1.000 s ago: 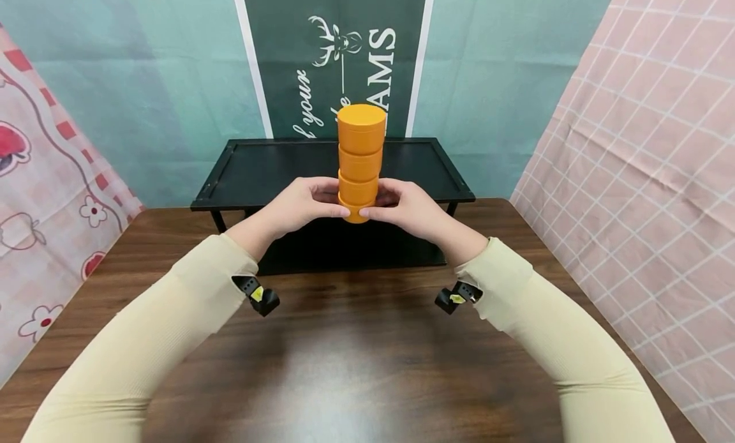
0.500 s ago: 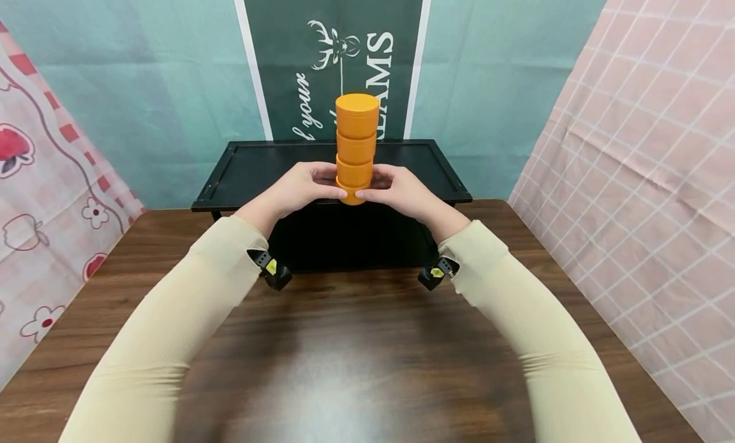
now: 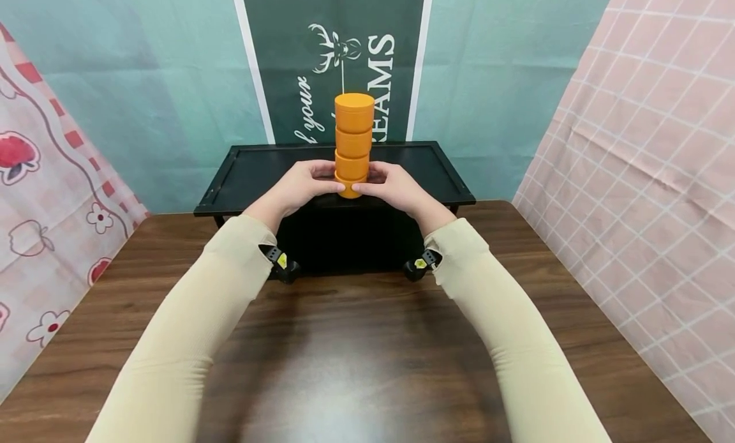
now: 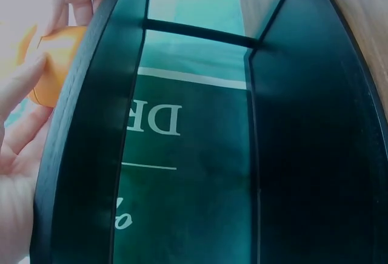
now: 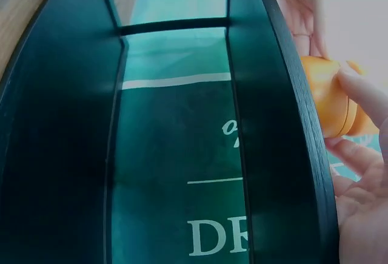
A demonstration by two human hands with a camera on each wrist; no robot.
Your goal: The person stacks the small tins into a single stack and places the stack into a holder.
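A tower of several orange cups [image 3: 353, 127], wider toward its top, stands upright at the front edge of a black shelf's upper board [image 3: 270, 175]. My left hand [image 3: 295, 187] holds the lowest cups from the left, thumb across the front. From the other side my right hand [image 3: 402, 189] grips the same cups, the two thumbs nearly meeting. Both wrist views show the lowest orange cup [image 4: 60, 67] just above the upper board, whose edge hides part of it. Whether its base touches the board I cannot tell.
Below the upper board is a black lower board [image 5: 54, 124]. The shelf stands at the back of a brown wooden table [image 3: 344, 353]. Behind hangs a green cloth [image 3: 488, 79] with white lettering; a pink checked cloth [image 3: 649, 175] and a fruit-print cloth [image 3: 57, 207] flank the sides.
Both hands have carried the cup tower forward, away from me, and over the shelf's front edge. The grip looks the same, and the tower now stands straighter.
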